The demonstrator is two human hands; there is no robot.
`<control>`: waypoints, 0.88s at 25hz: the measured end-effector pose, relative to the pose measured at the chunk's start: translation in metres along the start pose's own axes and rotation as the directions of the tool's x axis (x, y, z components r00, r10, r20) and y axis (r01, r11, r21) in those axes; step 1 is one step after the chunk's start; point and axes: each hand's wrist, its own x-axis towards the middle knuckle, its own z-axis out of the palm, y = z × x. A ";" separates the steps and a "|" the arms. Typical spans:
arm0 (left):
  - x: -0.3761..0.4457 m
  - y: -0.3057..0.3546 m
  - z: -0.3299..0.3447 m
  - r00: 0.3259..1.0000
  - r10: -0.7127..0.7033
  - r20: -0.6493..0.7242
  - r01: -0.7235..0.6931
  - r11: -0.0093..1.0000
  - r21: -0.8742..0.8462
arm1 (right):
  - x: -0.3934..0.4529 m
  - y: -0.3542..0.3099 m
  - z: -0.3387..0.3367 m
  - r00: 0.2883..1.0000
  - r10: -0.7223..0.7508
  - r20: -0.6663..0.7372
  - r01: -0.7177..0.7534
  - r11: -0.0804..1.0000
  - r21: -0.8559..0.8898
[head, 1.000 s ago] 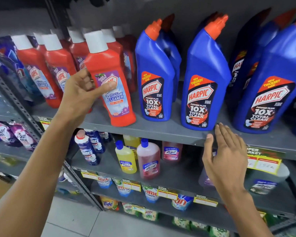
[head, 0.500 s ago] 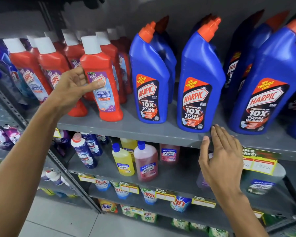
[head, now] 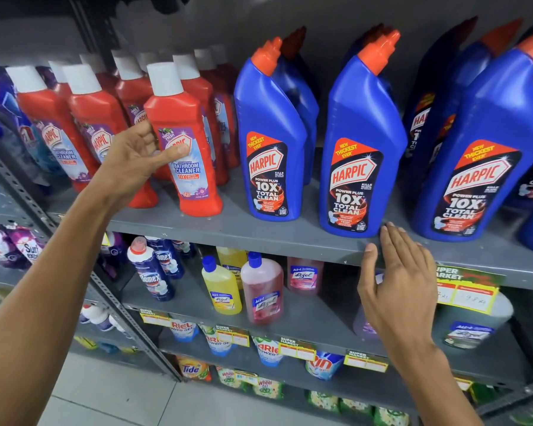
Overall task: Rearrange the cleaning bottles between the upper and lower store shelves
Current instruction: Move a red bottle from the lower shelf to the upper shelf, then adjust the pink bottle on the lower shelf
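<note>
A red Harpic bathroom cleaner bottle (head: 194, 118) with a white cap stands upright at the front of the upper shelf (head: 259, 236), next to several other red bottles (head: 90, 118). My left hand (head: 133, 161) grips its left side, thumb pressed on the label. To its right stand large blue Harpic bottles (head: 271, 118) (head: 360, 124) (head: 490, 133) with orange caps. My right hand (head: 403, 290) is open and flat, its fingertips at the upper shelf's front edge just below the middle blue bottle. It holds nothing.
The lower shelf (head: 314, 321) holds a yellow Lizol bottle (head: 220, 290), a pink Lizol bottle (head: 262, 293) and Domex bottles (head: 151, 275). Detergent pouches (head: 194, 368) fill the shelves below. A slanted metal upright (head: 105, 296) divides the racks. Price tags (head: 465, 290) hang beside my right hand.
My left hand has shifted the red bottle slightly left and back toward the other red bottles, and it now stands straighter. My right hand stays at the shelf edge.
</note>
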 end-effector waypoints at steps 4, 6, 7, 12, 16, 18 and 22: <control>-0.002 0.001 0.006 0.999 -0.029 -0.023 0.030 0.999 0.013 | 0.000 0.001 0.000 1.000 -0.001 0.003 0.001 1.000 -0.003; -0.010 0.009 0.005 0.998 -0.049 -0.035 0.051 0.998 0.041 | 0.000 0.001 0.000 1.000 -0.001 0.000 0.001 1.000 0.002; -0.021 0.014 0.003 0.997 -0.047 -0.059 0.051 0.997 0.060 | 0.000 0.001 -0.001 1.000 0.000 -0.001 0.000 1.000 0.004; -0.160 -0.019 0.073 0.735 0.041 -0.676 0.108 0.978 0.177 | -0.001 0.001 0.001 1.000 0.002 -0.009 -0.002 1.000 -0.003; -0.231 -0.072 0.193 0.876 -0.326 -0.355 0.347 0.938 -0.003 | -0.001 0.002 -0.001 1.000 -0.004 0.003 0.004 1.000 -0.017; -0.220 -0.099 0.214 0.864 -0.421 -0.276 0.442 0.897 0.014 | -0.001 0.003 -0.001 1.000 -0.014 0.009 0.014 1.000 -0.017; -0.192 -0.142 0.227 0.861 -0.429 -0.273 0.485 0.854 0.188 | 0.000 0.005 0.001 1.000 -0.019 0.011 0.019 0.999 -0.028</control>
